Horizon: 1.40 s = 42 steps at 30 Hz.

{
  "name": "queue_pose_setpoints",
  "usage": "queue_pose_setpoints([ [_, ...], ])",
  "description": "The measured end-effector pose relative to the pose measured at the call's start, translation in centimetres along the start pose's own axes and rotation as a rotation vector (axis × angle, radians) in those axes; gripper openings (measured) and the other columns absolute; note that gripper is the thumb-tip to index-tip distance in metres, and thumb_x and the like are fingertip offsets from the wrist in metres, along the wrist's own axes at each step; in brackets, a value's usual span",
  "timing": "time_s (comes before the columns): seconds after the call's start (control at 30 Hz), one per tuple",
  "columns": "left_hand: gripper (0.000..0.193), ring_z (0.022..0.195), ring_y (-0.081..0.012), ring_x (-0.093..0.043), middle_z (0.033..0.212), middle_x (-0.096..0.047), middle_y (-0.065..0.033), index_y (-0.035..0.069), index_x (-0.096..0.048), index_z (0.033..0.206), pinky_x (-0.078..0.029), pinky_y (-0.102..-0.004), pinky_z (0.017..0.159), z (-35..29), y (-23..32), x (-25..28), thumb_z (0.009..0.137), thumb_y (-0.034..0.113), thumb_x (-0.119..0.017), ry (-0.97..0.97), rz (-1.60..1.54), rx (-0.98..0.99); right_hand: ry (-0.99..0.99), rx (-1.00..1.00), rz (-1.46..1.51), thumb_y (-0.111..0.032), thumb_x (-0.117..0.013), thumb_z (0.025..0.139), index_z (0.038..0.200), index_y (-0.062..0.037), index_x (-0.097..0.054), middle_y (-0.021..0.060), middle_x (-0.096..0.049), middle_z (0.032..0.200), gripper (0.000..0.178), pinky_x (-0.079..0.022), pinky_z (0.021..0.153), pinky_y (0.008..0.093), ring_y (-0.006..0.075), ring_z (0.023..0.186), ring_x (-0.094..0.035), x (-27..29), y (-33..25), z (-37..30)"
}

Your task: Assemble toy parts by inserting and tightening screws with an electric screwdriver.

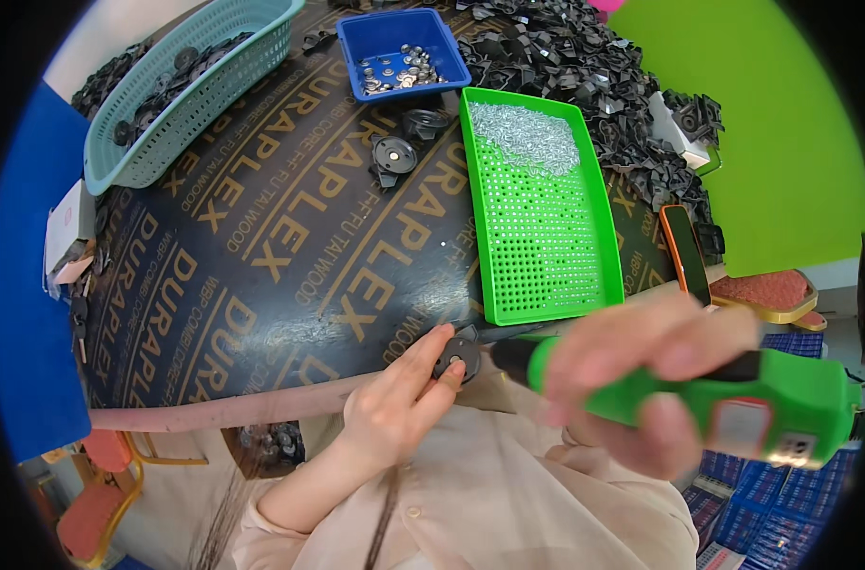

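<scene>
At the near edge of the table (290, 323), my left hand (394, 413) pinches a round black plastic part (454, 357) with a small metal centre. My right hand (642, 370), blurred by motion, is wrapped round a green and black electric screwdriver (803, 399). The tool lies sideways, its dark nose pointing left toward the part; whether the bit touches it I cannot tell. Just beyond sits a green perforated tray (606, 271), with small silver screws (528, 138) heaped at its far end and set in many of its holes.
Two black round assemblies (393, 159) lie mid-table. Behind them stands a blue bin (352, 71) of small metal pieces. A turquoise basket (119, 176) of black parts is far left. Black parts pile up (575, 66) at back right, near an orange-edged phone (682, 249).
</scene>
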<state>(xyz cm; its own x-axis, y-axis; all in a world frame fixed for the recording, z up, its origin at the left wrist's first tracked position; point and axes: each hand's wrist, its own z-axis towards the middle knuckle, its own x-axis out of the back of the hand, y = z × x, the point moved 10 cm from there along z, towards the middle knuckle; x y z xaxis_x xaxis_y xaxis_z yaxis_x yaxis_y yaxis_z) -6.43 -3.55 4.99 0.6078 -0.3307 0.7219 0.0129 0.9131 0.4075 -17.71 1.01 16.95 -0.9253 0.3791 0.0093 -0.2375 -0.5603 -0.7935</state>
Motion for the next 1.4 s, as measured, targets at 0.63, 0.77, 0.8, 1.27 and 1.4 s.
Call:
queue_pose_setpoints([
  [0.63,0.045,0.089,-0.0260,-0.063,0.119,-0.059,-0.0166,0.012,-0.067,0.111,-0.055,-0.0306,0.069,0.3,-0.8,-0.1,0.068,0.002,-0.073,0.026,-0.227,0.196,0.479,0.124,-0.295,-0.005,-0.046,0.087,0.099,0.0069,-0.047,0.0293,-0.059,0.086,0.017,-0.045,0.042,0.0293,0.0225,0.045,-0.056,10.7,1.1,0.1],
  [0.77,0.042,0.085,-0.0257,-0.065,0.116,-0.060,-0.0166,0.012,-0.068,0.109,-0.056,-0.0298,0.067,0.5,-0.6,-0.5,0.068,0.004,-0.074,-0.031,-0.192,0.166,0.491,0.110,-0.257,-0.004,-0.046,0.086,0.098,0.0076,-0.047,0.0294,-0.059,0.084,0.017,-0.046,0.042,0.0296,0.0225,0.044,-0.055,10.9,1.3,0.1],
  [0.8,0.041,0.085,-0.0257,-0.066,0.114,-0.061,-0.0165,0.012,-0.069,0.108,-0.055,-0.0293,0.066,0.6,-0.4,-0.6,0.068,0.005,-0.075,-0.041,-0.181,0.153,0.491,0.109,-0.258,-0.004,-0.046,0.086,0.098,0.0076,-0.047,0.0294,-0.059,0.084,0.017,-0.046,0.042,0.0296,0.0225,0.044,-0.055,10.8,1.3,0.1],
  [1.27,0.040,0.084,-0.0246,-0.064,0.107,-0.061,-0.0164,0.008,-0.068,0.105,-0.053,-0.0284,0.066,1.1,0.7,-0.5,0.067,0.014,-0.075,0.056,-0.099,0.033,0.108,0.202,0.142,-0.012,-0.046,0.088,0.108,0.0013,-0.038,0.0234,-0.054,0.100,0.026,-0.047,0.041,0.0341,0.0221,0.045,-0.054,3.2,-3.1,-0.4],
  [1.4,0.036,0.086,-0.0245,-0.063,0.108,-0.060,-0.0164,0.007,-0.067,0.103,-0.054,-0.0292,0.067,1.6,0.8,-0.4,0.069,0.016,-0.074,0.004,-0.133,0.036,0.023,0.021,0.057,-0.005,-0.047,0.088,0.107,-0.0007,-0.035,0.0229,-0.055,0.099,0.023,-0.053,0.046,0.0373,0.0274,0.051,-0.060,0.7,-1.7,-0.9],
])
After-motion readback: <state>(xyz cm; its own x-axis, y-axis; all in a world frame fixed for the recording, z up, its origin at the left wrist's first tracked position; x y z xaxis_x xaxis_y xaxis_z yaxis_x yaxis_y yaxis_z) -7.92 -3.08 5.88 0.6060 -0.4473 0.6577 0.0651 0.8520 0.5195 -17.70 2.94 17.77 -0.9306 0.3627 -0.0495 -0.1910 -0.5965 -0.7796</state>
